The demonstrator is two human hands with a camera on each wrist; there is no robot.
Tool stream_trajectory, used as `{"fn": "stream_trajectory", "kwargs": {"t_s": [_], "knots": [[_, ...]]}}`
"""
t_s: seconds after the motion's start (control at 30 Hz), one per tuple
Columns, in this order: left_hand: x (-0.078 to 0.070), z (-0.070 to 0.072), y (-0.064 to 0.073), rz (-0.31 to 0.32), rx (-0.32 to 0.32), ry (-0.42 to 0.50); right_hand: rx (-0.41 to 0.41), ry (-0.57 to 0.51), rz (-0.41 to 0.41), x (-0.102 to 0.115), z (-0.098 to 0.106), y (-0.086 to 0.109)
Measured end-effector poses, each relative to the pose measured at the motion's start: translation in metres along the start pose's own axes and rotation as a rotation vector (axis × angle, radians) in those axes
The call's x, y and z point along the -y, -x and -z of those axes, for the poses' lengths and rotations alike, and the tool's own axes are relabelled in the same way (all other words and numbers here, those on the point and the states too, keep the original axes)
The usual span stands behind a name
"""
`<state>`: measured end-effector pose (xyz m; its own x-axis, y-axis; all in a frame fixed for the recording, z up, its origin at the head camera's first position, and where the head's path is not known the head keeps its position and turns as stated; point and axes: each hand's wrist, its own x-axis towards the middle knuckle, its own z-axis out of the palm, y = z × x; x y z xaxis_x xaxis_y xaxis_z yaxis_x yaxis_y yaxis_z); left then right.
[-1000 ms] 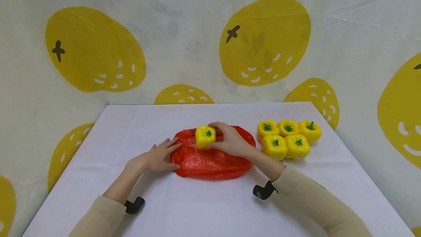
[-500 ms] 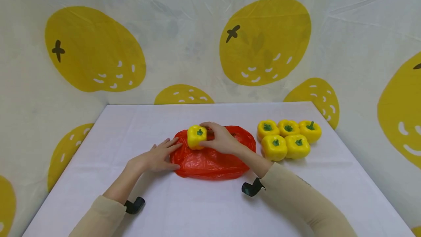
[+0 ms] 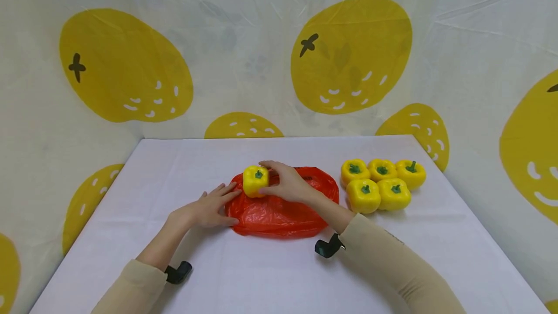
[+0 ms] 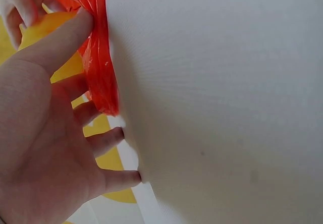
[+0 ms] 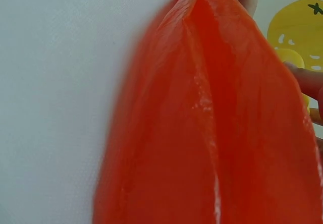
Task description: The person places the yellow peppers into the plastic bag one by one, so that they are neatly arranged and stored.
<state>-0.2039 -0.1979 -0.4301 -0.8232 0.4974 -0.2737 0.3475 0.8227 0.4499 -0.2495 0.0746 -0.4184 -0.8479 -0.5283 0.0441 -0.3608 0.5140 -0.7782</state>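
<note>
A yellow bell pepper (image 3: 254, 185) with a green stem is over the left end of a red plastic bag (image 3: 283, 217). My right hand (image 3: 289, 184) grips the pepper from its right side, thumb nearer me. Whether the pepper rests on the bag I cannot tell. My left hand (image 3: 209, 210) touches the bag's left edge with spread, fairly straight fingers. From the left wrist, the thumb (image 4: 70, 35) lies against the red plastic and the outer fingertips reach the white table. The right wrist view is mostly filled by the bag (image 5: 202, 133), with folds in the plastic.
Several more yellow bell peppers (image 3: 364, 196) stand grouped in two rows right of the bag, stems up. A white cloth (image 3: 261, 275) covers the table. Behind it hangs a pale curtain (image 3: 244, 52) printed with large yellow fruit. Each wrist carries a black camera (image 3: 328, 246).
The right hand has carried the pepper leftward across the bag, toward the left hand, slowing in the last half second. My left hand and the other peppers have stayed in place.
</note>
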Motion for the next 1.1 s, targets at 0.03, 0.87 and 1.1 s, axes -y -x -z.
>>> {"fn": "stream_trajectory", "kwargs": {"t_s": [0.03,0.87,1.1], "knots": [[0.000,0.000,0.000,0.001,0.000,-0.001,0.000,-0.003,0.001,0.000,0.000,0.000],[-0.001,-0.001,0.000,0.014,-0.003,-0.005,0.082,-0.018,0.072,0.011,0.050,0.038],[-0.001,-0.003,0.001,0.014,-0.008,-0.001,0.090,0.011,0.088,0.015,0.076,0.058]]}}
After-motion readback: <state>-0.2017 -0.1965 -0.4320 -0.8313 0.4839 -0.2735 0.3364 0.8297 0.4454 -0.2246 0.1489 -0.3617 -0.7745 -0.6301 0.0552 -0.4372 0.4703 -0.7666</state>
